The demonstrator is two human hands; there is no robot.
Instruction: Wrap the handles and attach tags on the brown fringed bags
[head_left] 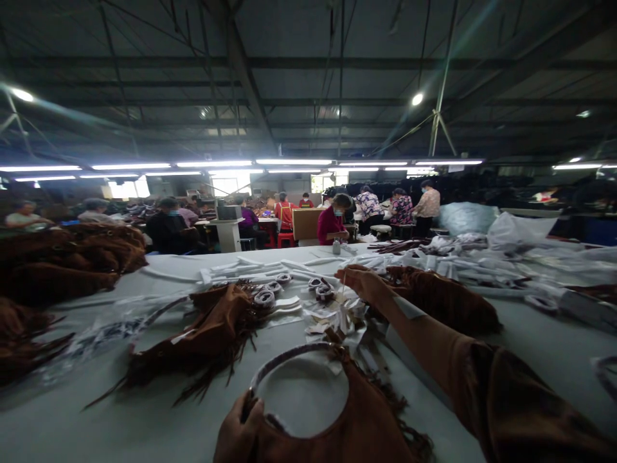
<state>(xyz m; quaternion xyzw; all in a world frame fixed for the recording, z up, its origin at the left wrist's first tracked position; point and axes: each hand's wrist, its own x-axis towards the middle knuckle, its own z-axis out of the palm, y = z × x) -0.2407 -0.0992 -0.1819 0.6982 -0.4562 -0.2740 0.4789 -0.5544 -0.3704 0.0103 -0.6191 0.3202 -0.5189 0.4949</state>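
Observation:
My left hand (238, 431) grips a brown suede bag (357, 424) at the base of its round wrapped handle (289, 360), near the table's front edge. My right hand (364, 283) reaches far forward over the table, fingers pinched on a thin small piece that I cannot identify, above a heap of crumpled paper scraps (337, 321). A second brown fringed bag (212, 334) lies left of centre. Another fringed bag (443, 299) lies under my right forearm.
A grey table (144, 411) carries white strips (270, 267), coiled straps (265, 297) and plastic bags (520, 244). A pile of brown bags (62, 263) sits at the left. Several other people work at benches in the background under strip lights.

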